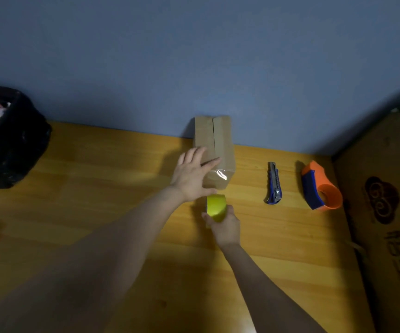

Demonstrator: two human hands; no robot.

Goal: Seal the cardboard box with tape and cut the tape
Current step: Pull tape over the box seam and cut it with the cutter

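Knife (274, 183) between box (214, 150), dispenser (320, 186)

A brown cardboard box (213, 150) lies flaps closed, clear tape shining on its near end; at its 6 o'clock a yellow tape roll (216, 207) stands on edge; a blue utility knife (274, 183) lies at 3 o'clock.

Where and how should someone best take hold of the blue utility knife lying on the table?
Grip the utility knife across its long blue handle, coming from above with the fingers on its two long sides. It lies flat, lengthwise away from the person, apart from the tape dispenser, so both sides are clear.
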